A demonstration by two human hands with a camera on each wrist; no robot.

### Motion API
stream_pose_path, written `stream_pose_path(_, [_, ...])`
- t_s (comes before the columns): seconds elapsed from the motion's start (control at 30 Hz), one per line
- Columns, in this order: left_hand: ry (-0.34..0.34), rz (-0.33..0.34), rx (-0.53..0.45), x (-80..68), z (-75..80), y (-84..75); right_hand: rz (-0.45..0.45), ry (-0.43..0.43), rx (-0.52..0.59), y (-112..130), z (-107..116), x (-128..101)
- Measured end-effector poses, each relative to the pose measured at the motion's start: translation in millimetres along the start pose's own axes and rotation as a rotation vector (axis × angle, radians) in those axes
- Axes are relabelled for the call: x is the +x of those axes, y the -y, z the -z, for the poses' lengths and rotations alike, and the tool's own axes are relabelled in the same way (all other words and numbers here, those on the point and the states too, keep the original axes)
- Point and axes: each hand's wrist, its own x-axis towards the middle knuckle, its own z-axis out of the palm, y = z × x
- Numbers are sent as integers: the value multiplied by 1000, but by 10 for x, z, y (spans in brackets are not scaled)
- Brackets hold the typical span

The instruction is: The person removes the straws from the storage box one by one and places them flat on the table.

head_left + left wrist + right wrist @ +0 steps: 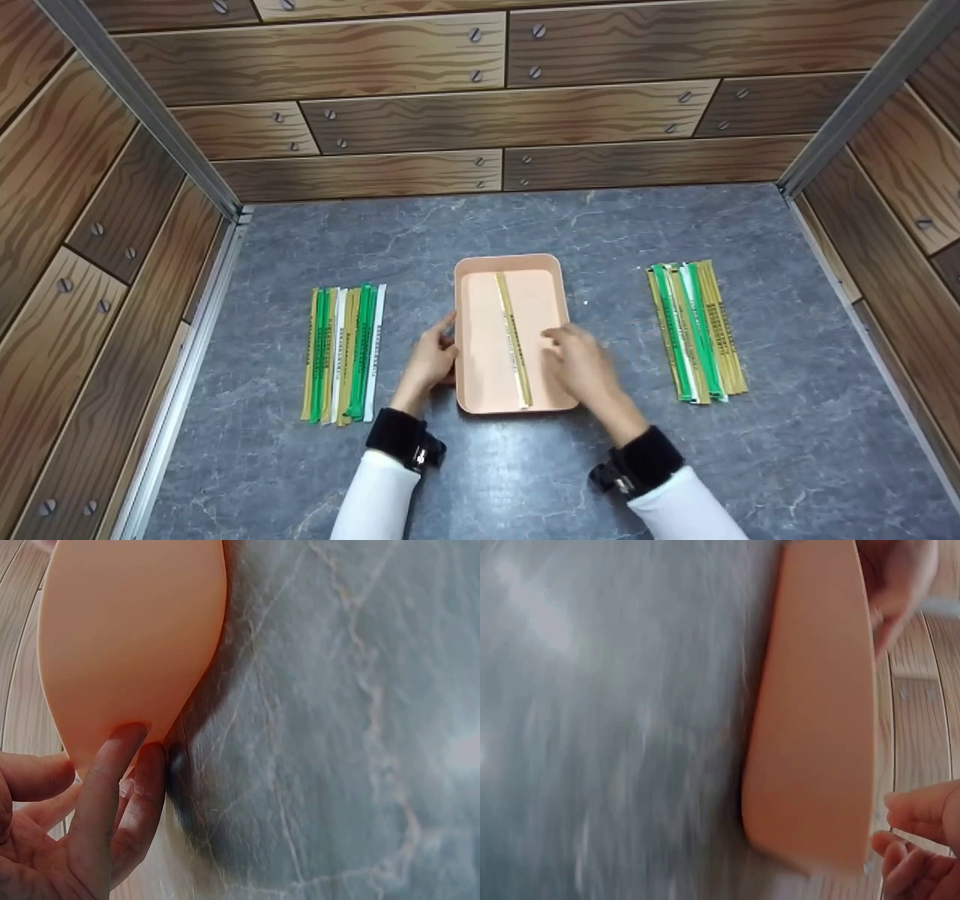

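A peach tray [510, 263] sits mid-table with two long paper-wrapped sticks [513, 337], one olive and one white, lying lengthwise in it. My left hand [448, 331] rests straight fingers [124, 757] against the outer left wall of the tray [135, 630]. My right hand [559, 341] hovers over the tray's right half with loosely bent fingers just right of the sticks, and nothing shows in it. In the blurred right wrist view the tray [817, 727] fills the middle, with the right hand's fingers [915, 840] at the lower right.
A row of green, olive and white sticks [345, 352] lies left of the tray, and a similar row [697, 330] lies to the right. Wood-patterned walls [420, 112] close in the grey marbled tabletop [525, 465] on three sides.
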Motion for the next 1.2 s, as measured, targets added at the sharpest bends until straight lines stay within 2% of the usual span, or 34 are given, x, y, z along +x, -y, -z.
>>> stream_pose_path(0.07, [-3, -2, 2, 1, 1, -1, 28, 71, -13, 57, -94, 13])
stream_pose_path(0.17, [-5, -38, 26, 5, 1, -3, 78, 153, -62, 96, -221, 17])
stream_pose_path(0.27, [-3, -59, 23, 5, 2, -10, 105, 193, -93, 115, -302, 15])
stream_pose_path(0.57, [6, -34, 2, 7, 9, -1, 150, 149, -124, 139, -401, 44])
stream_pose_path(0.8, [2, -29, -22, 1, 13, 4, 139, 129, -141, 133, -434, 51])
stream_pose_path(1.0, [5, -6, -50, -2, 9, 0, 109, 146, -149, 120, -434, 57])
stream_pose_path(1.2, [27, 4, -30, -12, 17, -17, 89, 167, -153, 115, -410, 67])
